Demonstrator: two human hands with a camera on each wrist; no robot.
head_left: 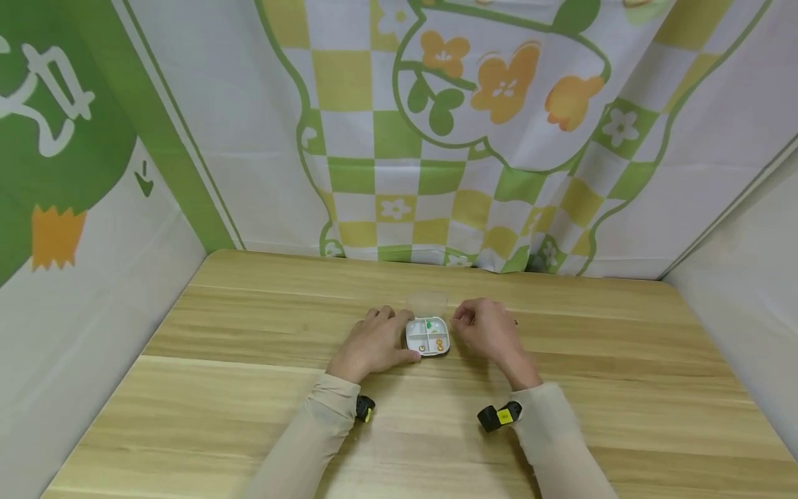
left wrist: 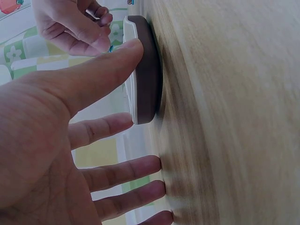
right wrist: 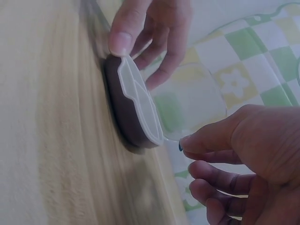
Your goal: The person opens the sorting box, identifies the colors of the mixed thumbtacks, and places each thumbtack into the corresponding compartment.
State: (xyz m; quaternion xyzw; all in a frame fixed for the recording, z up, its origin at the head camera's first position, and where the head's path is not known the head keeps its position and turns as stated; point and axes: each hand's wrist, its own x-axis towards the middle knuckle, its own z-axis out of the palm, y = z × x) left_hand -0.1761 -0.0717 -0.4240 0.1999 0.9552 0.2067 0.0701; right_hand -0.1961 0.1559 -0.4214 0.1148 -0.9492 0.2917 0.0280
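A small pill box (head_left: 416,328) with a white divided tray and a dark brown base (left wrist: 149,75) sits on the wooden table. Its clear lid (right wrist: 192,103) stands open at the far side. Green bits lie in the back right compartment, orange rings (head_left: 440,344) in the front right and one small piece in the front left. My left hand (head_left: 377,343) holds the box between thumb and index finger, the other fingers spread at the table. Just right of the box, my right hand (head_left: 489,333) pinches a tiny teal piece (right wrist: 181,146) between thumb and index finger, mostly hidden by the fingertips.
The wooden table (head_left: 249,402) extends around both hands. Behind its back edge hangs a checkered floral curtain (head_left: 399,152), with fabric walls (head_left: 93,333) on the left and right. Each wrist wears a small black camera (head_left: 499,417).
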